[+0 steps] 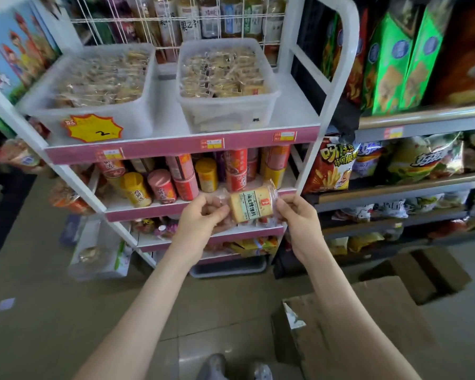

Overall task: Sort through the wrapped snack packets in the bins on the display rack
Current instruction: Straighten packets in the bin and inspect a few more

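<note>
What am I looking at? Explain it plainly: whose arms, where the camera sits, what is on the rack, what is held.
There is no machine here: the two bare arms belong to a person, and the single picture comes from a camera worn on their head, looking forward and down. The left hand and right hand each pinch one end of a clear-wrapped snack packet with a green label, held in front of the display rack. On the rack's top shelf stand two clear plastic bins, the left bin and right bin, both full of wrapped packets. The shelf below carries round tins. Cardboard boxes lie on the floor at the right.
</note>
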